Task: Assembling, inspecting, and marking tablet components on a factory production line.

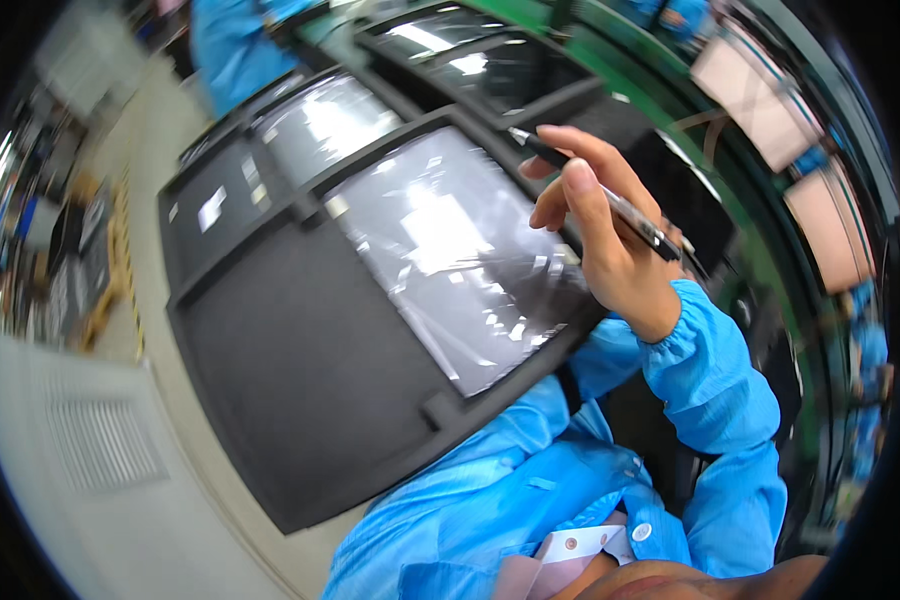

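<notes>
My right hand (pixel 610 220) is closed on a black-and-clear pen (pixel 625 210), raised over the right edge of a black foam tray (pixel 300 390). Thumb and index finger grip the barrel, and the dark tip points up and left. Under my fingers, a flat glossy panel (pixel 420 260) in clear film lies in the tray's right-hand recess, bright with reflections. Bare black foam shows in the left recess. A blue sleeve (pixel 610 352) passes behind my right forearm; my left hand cannot be made out there.
More black trays (pixel 215 190) with glossy panels (pixel 325 115) stand beyond, over a green surface (pixel 620 60). A person in blue (pixel 230 50) is at the far left. Pale pink sheets (pixel 755 95) lie far right. A grey vented cabinet (pixel 100 440) stands at lower left.
</notes>
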Available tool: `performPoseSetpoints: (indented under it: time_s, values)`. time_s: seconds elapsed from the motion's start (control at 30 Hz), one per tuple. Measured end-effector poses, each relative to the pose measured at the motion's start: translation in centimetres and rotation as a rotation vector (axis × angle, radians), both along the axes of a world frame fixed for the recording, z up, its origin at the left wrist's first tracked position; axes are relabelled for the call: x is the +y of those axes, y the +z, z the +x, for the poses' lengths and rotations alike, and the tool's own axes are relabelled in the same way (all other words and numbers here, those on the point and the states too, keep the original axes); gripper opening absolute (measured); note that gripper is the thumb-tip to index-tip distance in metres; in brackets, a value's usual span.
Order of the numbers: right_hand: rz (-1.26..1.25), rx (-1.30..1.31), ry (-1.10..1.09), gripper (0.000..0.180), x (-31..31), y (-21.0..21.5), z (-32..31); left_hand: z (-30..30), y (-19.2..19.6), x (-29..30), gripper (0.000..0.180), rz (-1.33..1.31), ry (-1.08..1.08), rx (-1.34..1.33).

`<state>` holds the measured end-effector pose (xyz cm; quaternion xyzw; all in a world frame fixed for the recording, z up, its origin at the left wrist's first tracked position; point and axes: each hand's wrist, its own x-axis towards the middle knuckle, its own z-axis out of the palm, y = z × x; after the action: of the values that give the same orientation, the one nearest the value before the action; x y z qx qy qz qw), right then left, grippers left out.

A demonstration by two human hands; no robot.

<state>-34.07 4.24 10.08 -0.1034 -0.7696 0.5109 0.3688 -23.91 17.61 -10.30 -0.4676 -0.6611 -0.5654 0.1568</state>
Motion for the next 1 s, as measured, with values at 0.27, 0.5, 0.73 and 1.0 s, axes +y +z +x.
performPoseSetpoints:
  time_s: [0.27,0.5,0.73,1.0]
  values:
    - [0.271,-0.561,-0.936,0.032,9.8,-5.0,23.8,-3.4,3.1,-4.3,0.075,-0.285,-0.232,0.012]
    - [0.236,-0.829,-0.954,0.043,10.1,-10.1,32.1,-0.8,5.3,-5.2,0.088,-0.272,-0.595,0.442]
    - [0.447,-1.06,-0.656,0.042,5.7,-4.9,47.4,-1.5,4.5,-5.4,0.085,-0.434,-0.564,0.603]
    - [-0.034,-1.227,-1.078,0.039,-13.3,-2.8,66.0,-1.7,6.7,-5.3,0.046,-0.126,-0.572,0.461]
